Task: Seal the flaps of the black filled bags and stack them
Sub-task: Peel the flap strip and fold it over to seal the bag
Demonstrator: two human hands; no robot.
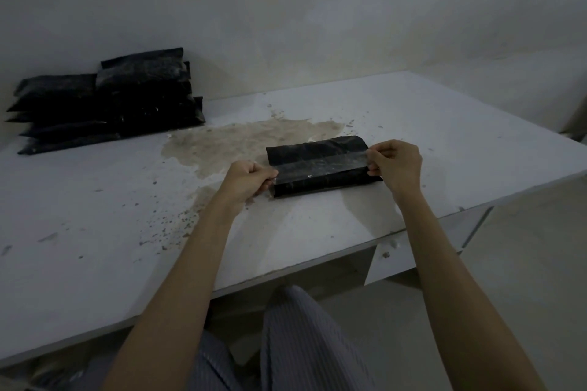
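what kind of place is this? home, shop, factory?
Likely a small, bare packing room or home workshop, not a factory line. Cues: a worn white table with a brown stain, plain stained walls, and a stack of filled black bags against the wall.

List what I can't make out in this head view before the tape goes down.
- Bag flap seam: under the tape.
- Tape ends: covered by the left hand and right hand.
- Stack count: too dark to tell the bags apart.
- Bag contents: hidden by black plastic.
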